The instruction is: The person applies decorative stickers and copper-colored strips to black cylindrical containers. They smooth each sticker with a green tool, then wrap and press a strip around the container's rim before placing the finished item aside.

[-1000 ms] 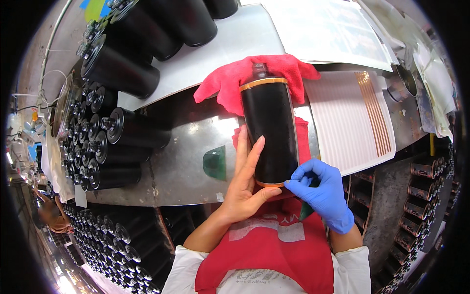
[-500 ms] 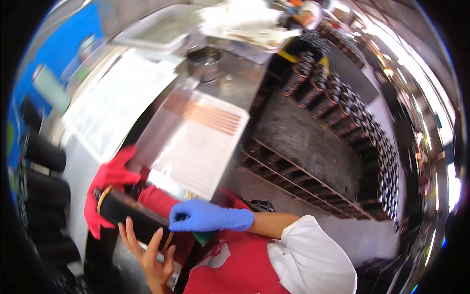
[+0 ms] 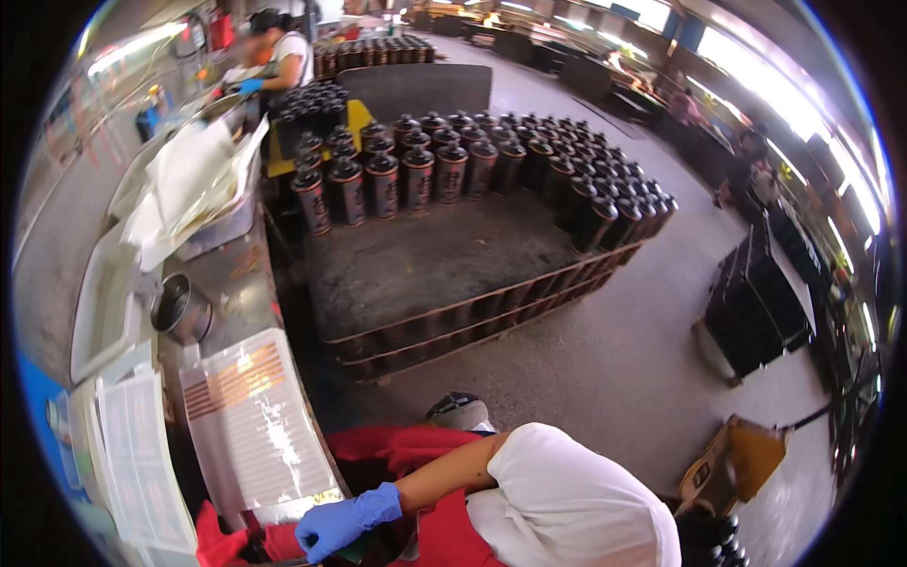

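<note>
While the person's upper body leans beside the near end of the metal counter [image 3: 236, 269], the right hand [image 3: 348, 523], in a blue glove, reaches down and leftward, its bare forearm running from a white sleeve [image 3: 576, 491]. The gloved fingers are bent inward; whether they pinch anything cannot be told. A dark green piece [image 3: 353, 550] shows just beneath the glove, whether held or only alongside being unclear. Red cloth [image 3: 219, 543] lies near the fingertips, at the counter's near end. The left hand lies outside the view, its grip undetermined.

Just beyond the glove, a pale striped sheet with copper bands [image 3: 255, 444] lies along the counter's right edge. Past its far edge stands an open metal pot [image 3: 182, 310]; loose papers [image 3: 194, 180] overhang a tray farther along. Across a narrow gap from that right edge, a low dark platform [image 3: 416, 260] carries rows of black bottles [image 3: 383, 184], obstructing that side. A co-worker [image 3: 291, 64] stands near the counter's far end.
</note>
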### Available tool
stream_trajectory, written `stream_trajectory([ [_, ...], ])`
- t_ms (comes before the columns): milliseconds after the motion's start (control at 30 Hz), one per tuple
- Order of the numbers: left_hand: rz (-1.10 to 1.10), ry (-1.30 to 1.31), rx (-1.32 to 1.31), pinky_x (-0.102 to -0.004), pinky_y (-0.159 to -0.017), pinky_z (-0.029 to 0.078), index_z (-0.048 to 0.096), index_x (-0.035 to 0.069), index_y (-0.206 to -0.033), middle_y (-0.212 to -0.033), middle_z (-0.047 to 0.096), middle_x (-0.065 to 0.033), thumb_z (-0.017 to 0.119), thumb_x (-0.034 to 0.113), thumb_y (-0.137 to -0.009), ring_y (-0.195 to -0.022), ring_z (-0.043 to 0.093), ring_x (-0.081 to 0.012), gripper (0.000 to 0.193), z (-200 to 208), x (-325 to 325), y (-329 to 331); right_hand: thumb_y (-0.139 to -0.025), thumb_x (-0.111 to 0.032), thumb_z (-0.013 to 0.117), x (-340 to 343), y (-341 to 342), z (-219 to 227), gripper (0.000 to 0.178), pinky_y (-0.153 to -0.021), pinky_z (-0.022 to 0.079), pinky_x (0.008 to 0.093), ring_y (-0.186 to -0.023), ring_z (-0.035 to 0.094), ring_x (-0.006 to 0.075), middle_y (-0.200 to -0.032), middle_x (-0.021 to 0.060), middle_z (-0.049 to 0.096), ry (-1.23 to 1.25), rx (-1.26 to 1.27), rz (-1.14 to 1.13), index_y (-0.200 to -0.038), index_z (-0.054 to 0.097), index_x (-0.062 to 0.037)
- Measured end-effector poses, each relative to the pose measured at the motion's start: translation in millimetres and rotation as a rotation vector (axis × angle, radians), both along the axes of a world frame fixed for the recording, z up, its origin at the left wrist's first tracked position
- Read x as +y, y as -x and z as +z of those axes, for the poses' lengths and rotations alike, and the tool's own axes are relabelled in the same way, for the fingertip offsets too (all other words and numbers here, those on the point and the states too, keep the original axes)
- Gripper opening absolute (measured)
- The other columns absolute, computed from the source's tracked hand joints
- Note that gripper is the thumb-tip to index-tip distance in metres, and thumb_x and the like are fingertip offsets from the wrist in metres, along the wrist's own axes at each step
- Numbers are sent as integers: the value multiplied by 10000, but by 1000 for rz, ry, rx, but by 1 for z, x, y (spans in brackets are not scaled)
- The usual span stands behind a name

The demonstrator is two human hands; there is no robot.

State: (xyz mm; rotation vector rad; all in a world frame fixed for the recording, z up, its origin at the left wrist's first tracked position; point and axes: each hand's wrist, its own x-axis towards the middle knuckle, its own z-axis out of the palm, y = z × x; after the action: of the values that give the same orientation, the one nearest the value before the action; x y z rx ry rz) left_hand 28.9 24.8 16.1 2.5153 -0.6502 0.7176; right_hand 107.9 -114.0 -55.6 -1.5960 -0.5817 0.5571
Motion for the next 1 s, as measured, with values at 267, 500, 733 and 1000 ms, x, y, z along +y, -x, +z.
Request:
stream_trajectory([
  [267,-77,7,-54,-586,-1039,213,656,159,-1048,-1403,366,-224,717,259,-750,-1301,285,-447,320,-5,-3,-4,-794,-402,674,10,-6,-25,345,-615,468,338,-637,593,174,-730,75,668,101,-33,-50,-811,672,-57],
  [500,-73,4,-80,-579,-1036,225,653,153,-1047,-1401,370,-222,714,257,-752,-1293,296,-445,318,-8,-5,1,-794,-388,667,19,-5,-34,325,-625,467,342,-651,589,178,-739,83,664,105,-86,-62,-802,671,-63],
  [733,-43,20,-151,-571,-1034,237,651,146,-1046,-1398,374,-220,710,254,-755,-1285,307,-443,316,-16,3,12,-833,-353,642,6,-2,-29,291,-658,469,350,-685,594,194,-772,70,665,52,-116,-76,-827,666,-63],
  [1000,266,16,209,-527,-1050,204,634,86,-977,-1352,421,-213,699,84,-618,-1249,362,-405,365,2,13,15,-866,-337,597,-8,-3,-5,305,-726,489,321,-759,585,161,-836,83,637,-10,93,45,-946,643,-47],
])
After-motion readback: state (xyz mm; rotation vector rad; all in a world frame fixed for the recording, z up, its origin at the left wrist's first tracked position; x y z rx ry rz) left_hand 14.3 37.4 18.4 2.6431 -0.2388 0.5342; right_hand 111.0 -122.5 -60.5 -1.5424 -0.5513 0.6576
